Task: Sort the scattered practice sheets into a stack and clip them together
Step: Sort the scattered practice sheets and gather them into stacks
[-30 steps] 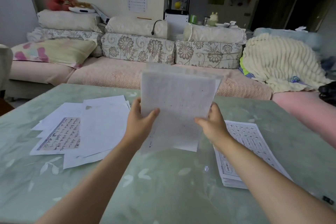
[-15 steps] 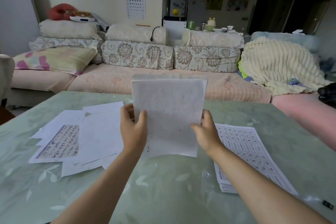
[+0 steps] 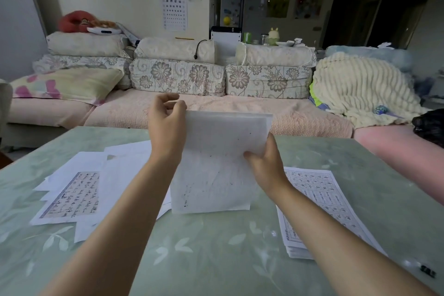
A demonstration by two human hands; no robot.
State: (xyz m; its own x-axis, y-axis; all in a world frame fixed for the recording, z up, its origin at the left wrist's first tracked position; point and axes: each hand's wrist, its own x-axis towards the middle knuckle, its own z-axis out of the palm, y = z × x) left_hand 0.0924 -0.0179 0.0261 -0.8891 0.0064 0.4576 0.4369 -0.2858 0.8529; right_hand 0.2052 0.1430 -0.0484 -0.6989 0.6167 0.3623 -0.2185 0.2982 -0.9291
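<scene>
A bundle of thin white practice sheets (image 3: 216, 175) stands upright in front of me, its bottom edge resting on the green table (image 3: 216, 259). My left hand (image 3: 167, 127) is at the bundle's top left corner, fingers curled against that corner. My right hand (image 3: 263, 161) grips the right edge, thumb on the near face. Several loose sheets (image 3: 72, 192) lie scattered on the table to the left, one showing a grid of written characters. A neat stack of printed sheets (image 3: 317, 202) lies to the right, partly under my right forearm.
A small black object (image 3: 428, 271), maybe a clip, lies near the table's right front edge. Behind the table stretches a pink sofa (image 3: 120, 113) with floral cushions and a cream blanket (image 3: 360, 89). A pink surface (image 3: 396, 146) lies at the right.
The bundle has come down from mid-air until its bottom edge rests on the table. My left hand slid from the middle of the left edge up to the top left corner.
</scene>
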